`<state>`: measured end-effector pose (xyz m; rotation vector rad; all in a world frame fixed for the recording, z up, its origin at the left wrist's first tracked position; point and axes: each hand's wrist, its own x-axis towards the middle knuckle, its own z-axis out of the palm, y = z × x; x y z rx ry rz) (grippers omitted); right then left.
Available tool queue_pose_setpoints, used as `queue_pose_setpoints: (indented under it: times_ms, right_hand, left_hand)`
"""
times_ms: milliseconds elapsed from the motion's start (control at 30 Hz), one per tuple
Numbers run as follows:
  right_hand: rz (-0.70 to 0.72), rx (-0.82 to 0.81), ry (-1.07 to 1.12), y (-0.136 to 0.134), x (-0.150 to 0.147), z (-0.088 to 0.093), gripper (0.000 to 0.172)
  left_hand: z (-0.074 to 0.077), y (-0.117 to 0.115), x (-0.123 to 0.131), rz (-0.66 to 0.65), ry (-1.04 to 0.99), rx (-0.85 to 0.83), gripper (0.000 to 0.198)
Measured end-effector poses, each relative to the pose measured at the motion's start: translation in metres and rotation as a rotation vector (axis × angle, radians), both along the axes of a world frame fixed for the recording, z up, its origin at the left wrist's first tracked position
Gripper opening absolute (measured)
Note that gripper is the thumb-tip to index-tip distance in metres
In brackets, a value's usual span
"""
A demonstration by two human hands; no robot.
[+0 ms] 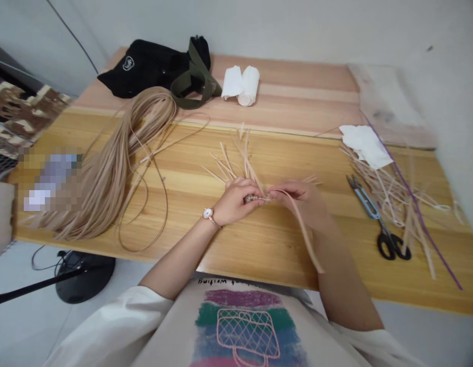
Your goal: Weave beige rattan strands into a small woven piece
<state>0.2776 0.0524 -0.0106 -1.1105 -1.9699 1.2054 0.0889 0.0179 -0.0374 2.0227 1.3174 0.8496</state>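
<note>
Head view, looking down at my hands over the wooden table (282, 250). I place everything from the small woven cane piece (253, 198) held between my hands. Well to its left lies a big loose hank of pale cane strips (109, 173), with a few long strands looping off toward the piece. Up and left of the piece, beyond the hank, sits a black bag (144, 69) with an olive strap (196, 84). My left hand (234, 201), a wristwatch (208, 213) on its wrist, is right against the piece's left side, fingers curled tight and clenching it. Stiff cane spokes (240, 163) fan out from the piece, away from me. Straight beyond the piece, on the far boards, is a white tissue roll (248, 85). My right hand (297, 200) touches the piece from the right, fingers pinching a flat cane strip (307, 237) that hangs toward me over the table. Right of the piece are crumpled tissue (366, 145), black-handled scissors (374, 209), and a heap of cut strips (397, 196) crossed by a thin purple strand (416, 204).
</note>
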Motion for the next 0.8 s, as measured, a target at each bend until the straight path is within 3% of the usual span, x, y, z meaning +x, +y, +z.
queue_pose_setpoints:
  times_ms: [133,367,667,800]
  right_hand:
    - [0.044,0.199,-0.062,-0.001,-0.007,-0.001,0.014]
    - [0.044,0.192,-0.046,-0.011,-0.015,0.003,0.016]
    - [0.030,0.238,-0.134,-0.010,-0.008,0.005,0.021]
    - [0.108,0.266,-0.239,-0.011,-0.007,0.007,0.011]
  left_hand:
    - [0.003,-0.001,0.000,-0.042,-0.040,0.004,0.020]
    - [0.008,-0.001,0.001,-0.121,-0.117,-0.014,0.020]
    - [0.004,-0.001,0.005,-0.013,-0.130,-0.063,0.028]
    - [0.004,-0.001,0.004,0.006,-0.209,-0.082,0.025]
